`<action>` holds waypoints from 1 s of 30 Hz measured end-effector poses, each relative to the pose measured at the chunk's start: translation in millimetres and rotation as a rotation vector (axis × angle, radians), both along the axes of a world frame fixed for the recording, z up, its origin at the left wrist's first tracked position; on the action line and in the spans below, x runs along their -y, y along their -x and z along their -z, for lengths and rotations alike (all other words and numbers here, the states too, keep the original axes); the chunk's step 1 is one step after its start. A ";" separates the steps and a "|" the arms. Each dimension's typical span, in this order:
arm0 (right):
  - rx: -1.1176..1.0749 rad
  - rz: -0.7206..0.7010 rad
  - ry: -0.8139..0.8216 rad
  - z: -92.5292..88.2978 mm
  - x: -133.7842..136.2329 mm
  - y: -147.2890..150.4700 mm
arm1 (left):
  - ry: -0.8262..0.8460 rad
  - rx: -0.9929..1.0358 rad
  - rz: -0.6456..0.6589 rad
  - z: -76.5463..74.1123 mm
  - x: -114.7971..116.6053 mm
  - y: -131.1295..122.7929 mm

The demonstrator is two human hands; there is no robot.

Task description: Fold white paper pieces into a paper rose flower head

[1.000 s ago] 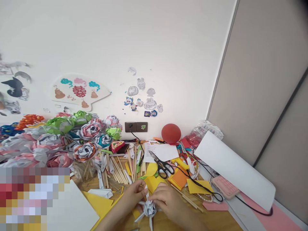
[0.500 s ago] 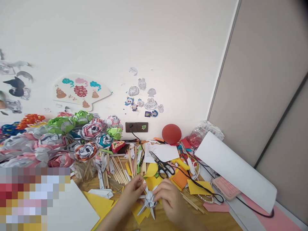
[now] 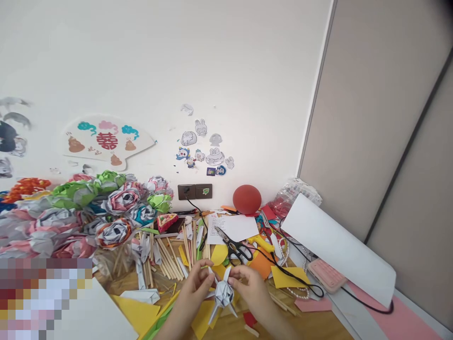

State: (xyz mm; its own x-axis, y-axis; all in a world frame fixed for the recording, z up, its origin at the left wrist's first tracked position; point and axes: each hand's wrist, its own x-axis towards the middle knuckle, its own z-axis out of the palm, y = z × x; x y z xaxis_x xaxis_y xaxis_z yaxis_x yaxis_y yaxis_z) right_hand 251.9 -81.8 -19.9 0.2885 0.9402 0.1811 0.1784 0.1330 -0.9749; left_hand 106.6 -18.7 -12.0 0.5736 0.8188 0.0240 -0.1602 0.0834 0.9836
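Low in the middle of the view, a folded grey-white paper piece (image 3: 224,293) with a rounded, creased centre and several pointed arms is between my two hands. My left hand (image 3: 197,282) is closed, thumb and fingers pinching an arm on its left side. From the right, my right hand (image 3: 247,283) pinches the upper right part with thumb and forefinger. Two pointed arms hang toward me and two stick up between the hands. Yellow paper (image 3: 203,321) lies beneath it on the wooden table.
Black-handled scissors (image 3: 235,245) lie just beyond the hands, near wooden sticks (image 3: 170,257) and a handwritten sheet (image 3: 244,228). Paper flowers (image 3: 120,200) are heaped at the left. A red balloon (image 3: 247,199), a pink calculator-like device (image 3: 326,275) and a white board (image 3: 341,248) are toward the right.
The folded paper piece has turned between the hands, its arms now pointing differently. My right hand has shifted its pinch higher. The camera view has swung slightly right, uncovering a red scrap.
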 end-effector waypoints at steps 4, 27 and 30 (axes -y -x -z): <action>-0.039 -0.010 -0.022 2.9 -2.1 -2.2 | -0.080 -0.012 0.073 -0.7 -0.4 1.3; 0.215 0.143 -0.313 -0.5 1.8 -9.0 | -0.313 -0.085 -0.061 7.5 1.5 3.2; 0.479 0.135 -0.495 -5.9 8.1 -6.5 | -0.550 -0.210 -0.150 3.1 9.4 5.6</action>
State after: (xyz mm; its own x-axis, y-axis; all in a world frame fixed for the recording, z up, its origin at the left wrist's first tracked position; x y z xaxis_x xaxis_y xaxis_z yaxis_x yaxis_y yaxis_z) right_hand 258.4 -89.9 -14.1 0.1785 0.6759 0.7150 0.6193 0.4875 -0.6155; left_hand 100.9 -28.2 -15.2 0.4913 0.7905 0.3656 0.0714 -0.4549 0.8877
